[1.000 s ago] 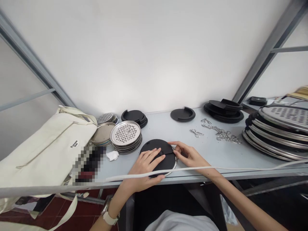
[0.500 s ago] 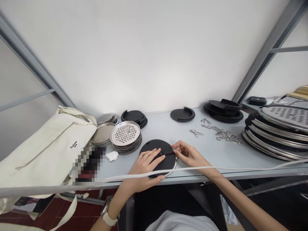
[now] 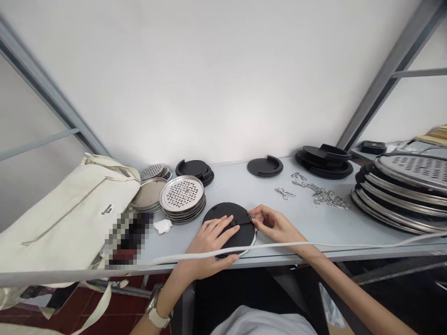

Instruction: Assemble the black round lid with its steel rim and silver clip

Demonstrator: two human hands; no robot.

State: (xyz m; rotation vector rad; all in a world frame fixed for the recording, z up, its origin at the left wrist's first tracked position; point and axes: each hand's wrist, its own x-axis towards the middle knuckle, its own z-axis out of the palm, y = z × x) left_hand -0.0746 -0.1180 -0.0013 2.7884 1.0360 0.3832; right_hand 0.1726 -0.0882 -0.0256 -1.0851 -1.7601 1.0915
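Note:
A round black disc (image 3: pixel 226 210) with a metal rim lies flat on the table, close to its front edge. My left hand (image 3: pixel 211 244) rests over the disc's left side, fingers stretched across its top and thumb along the near edge. At the disc's right edge, my right hand (image 3: pixel 274 223) pinches a small metal wire clip (image 3: pixel 250 217) between thumb and fingers. The clip sits against the disc by a dark slot, and most of it is hidden by the fingertips. Loose wire clips (image 3: pixel 324 194) lie in a pile to the right.
Perforated metal grater discs (image 3: pixel 182 194) are stacked on the left. Black rimmed discs (image 3: pixel 194 171) stand behind them, with more black discs (image 3: pixel 323 160) farther right. A tall grater stack (image 3: pixel 401 195) fills the right end. A white cable (image 3: pixel 289 243) crosses in front; a cream bag (image 3: pixel 70 209) lies left.

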